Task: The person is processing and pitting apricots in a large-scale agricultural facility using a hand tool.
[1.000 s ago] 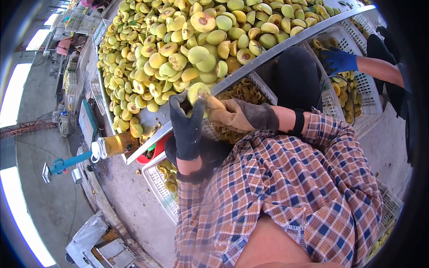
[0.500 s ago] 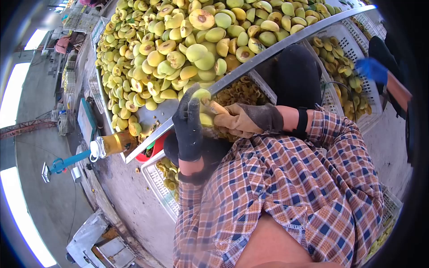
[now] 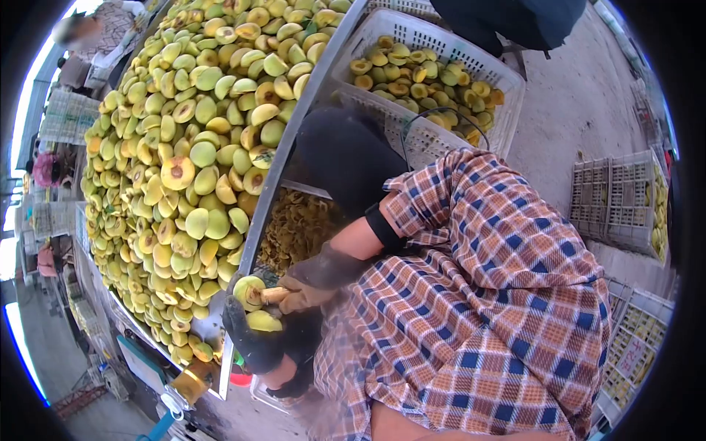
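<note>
My left hand (image 3: pixel 257 347), in a dark glove, is closed around two yellow-green peach halves by the metal table rim. The upper peach half (image 3: pixel 249 292) shows its brown pit hollow, and the lower peach half (image 3: pixel 262 321) lies just beneath it. In a tan and brown glove, my right hand (image 3: pixel 310 282) grips a tool by its light wooden handle (image 3: pixel 276 295). The tool's tip meets the upper half and is hidden there, so its kind does not show. A big heap of peach halves (image 3: pixel 198 154) fills the table beside both hands.
The raised metal rim (image 3: pixel 303 103) runs between the heap and my lap. Below it are brown scraps (image 3: pixel 294 231). A white crate (image 3: pixel 507 81) of peach halves stands beyond my knee, with more crates (image 3: pixel 614 202) at right. A jar (image 3: pixel 190 384) stands by the table's near corner.
My view has swung to the right, so the heap and hands appear further left. Both hands keep their hold. The blue-gloved co-worker's hand has gone out of view.
</note>
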`<state>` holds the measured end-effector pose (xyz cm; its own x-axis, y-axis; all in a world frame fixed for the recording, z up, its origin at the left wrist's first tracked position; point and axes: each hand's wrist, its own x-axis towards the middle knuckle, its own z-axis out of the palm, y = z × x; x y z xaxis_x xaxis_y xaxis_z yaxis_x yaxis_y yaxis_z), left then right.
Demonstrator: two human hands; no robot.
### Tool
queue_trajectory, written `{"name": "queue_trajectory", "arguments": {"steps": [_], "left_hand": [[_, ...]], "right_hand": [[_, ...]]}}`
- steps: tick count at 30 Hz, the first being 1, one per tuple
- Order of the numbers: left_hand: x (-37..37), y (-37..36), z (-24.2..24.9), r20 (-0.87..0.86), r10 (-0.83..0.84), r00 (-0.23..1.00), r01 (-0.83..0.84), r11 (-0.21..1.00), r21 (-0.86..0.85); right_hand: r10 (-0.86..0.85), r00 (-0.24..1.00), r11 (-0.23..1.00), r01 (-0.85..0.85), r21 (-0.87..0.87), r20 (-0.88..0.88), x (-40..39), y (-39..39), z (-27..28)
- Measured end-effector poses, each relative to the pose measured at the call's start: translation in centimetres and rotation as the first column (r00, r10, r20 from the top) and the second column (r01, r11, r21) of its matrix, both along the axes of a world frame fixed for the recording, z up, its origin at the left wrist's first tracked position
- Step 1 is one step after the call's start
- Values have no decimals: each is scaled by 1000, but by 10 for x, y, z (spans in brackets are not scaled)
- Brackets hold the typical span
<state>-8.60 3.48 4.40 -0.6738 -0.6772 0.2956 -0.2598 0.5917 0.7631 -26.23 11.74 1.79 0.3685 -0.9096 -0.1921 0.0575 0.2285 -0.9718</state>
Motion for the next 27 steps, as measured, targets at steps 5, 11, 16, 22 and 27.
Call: {"name": "queue_trajectory", "arguments": {"steps": [5,11,16,22,27], "left_hand": [[-18,5,20,133,80,988,-102,982,161],[-10,1,24,-42,-26,999,39,931,362],[-7,-17,28,-19,-99,995,99,913,397],[-3,-16,31,56,-182,982,149,915,375],[-2,-18,29,-161,-117,980,191,787,587]], "right_hand": [[241,598,790,-578,204,764,21,-24,-77],[163,841,880,-360,309,516,10,-12,-35],[-27,505,706,-601,374,863,1,-3,2],[-3,156,581,-803,129,988,5,-8,-26],[101,390,686,-693,220,915,9,-2,-20]]}}
